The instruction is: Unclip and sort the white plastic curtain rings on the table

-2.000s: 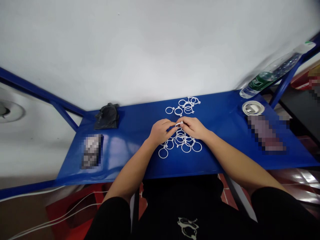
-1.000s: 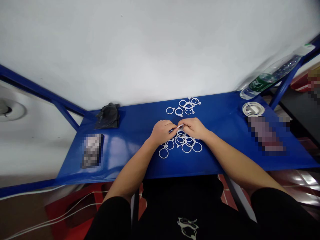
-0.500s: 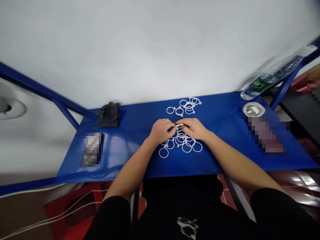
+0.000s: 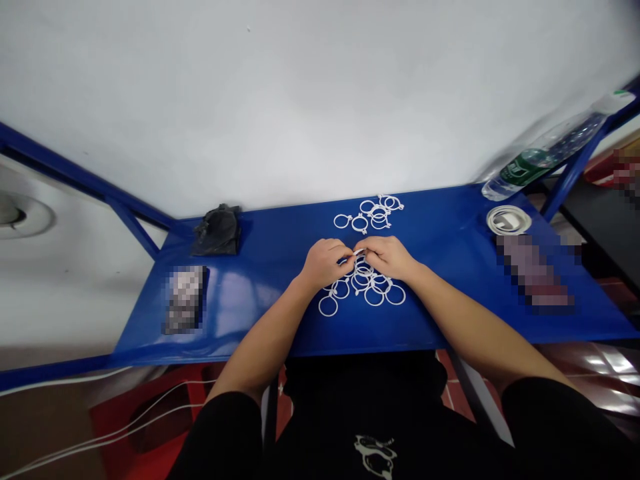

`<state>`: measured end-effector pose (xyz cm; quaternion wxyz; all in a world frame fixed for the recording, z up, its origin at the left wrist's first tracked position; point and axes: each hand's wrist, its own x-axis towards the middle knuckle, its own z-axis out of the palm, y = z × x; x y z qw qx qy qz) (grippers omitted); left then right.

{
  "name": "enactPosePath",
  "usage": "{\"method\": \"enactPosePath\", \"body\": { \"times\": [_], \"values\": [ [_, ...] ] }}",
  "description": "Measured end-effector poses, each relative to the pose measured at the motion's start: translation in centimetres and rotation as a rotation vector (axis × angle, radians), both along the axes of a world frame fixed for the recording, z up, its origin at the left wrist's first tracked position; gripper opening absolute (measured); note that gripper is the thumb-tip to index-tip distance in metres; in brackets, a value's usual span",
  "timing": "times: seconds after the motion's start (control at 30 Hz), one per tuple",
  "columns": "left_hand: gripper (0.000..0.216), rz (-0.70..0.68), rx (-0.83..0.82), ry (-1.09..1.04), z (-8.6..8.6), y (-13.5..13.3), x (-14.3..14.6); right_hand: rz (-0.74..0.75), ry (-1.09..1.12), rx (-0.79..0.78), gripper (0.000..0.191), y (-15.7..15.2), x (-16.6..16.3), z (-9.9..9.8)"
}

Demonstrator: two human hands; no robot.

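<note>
Between my two hands is a white plastic ring [image 4: 359, 252], pinched at the fingertips. My left hand [image 4: 327, 260] is closed on its left side. From the right, my right hand [image 4: 387, 255] grips the same ring with thumb and fingers; the fingers hide much of it. Right under and in front of the hands lies a loose pile of white rings [image 4: 374, 295], several of them overlapping, each with a small tab. Beyond my hands, nearer the wall, is a second group of white rings [image 4: 360, 223] with similar tabs.
The blue table [image 4: 270, 267] meets a white wall [image 4: 300, 100]. A black plastic bag [image 4: 219, 230] and a blurred-out item [image 4: 184, 300] lie at left. At right are a coiled white cable [image 4: 509, 220], a leaning water bottle [image 4: 530, 163] and another blurred-out item [image 4: 535, 270].
The held ring has tilted a little between my fingers, and my fingertips have shifted slightly. Both ring groups stay where they were.
</note>
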<state>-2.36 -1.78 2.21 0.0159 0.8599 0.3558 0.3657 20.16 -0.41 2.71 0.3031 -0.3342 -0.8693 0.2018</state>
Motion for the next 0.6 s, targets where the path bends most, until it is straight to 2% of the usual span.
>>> {"method": "enactPosePath", "body": {
  "times": [0.17, 0.43, 0.6],
  "values": [
    [0.013, 0.035, 0.006, -0.028, -0.21, 0.03, 0.26, 0.005, -0.005, 0.001, 0.035, -0.02, -0.13, -0.13],
    [0.009, -0.008, -0.002, -0.039, 0.02, -0.16, 0.31, 0.072, 0.053, 0.029, 0.035, 0.09, -0.08, -0.12],
    [0.008, 0.034, -0.014, -0.093, 0.23, -0.14, 0.10, 0.062, 0.055, -0.003, 0.037, -0.12, 0.14, 0.28]
  ]
}}
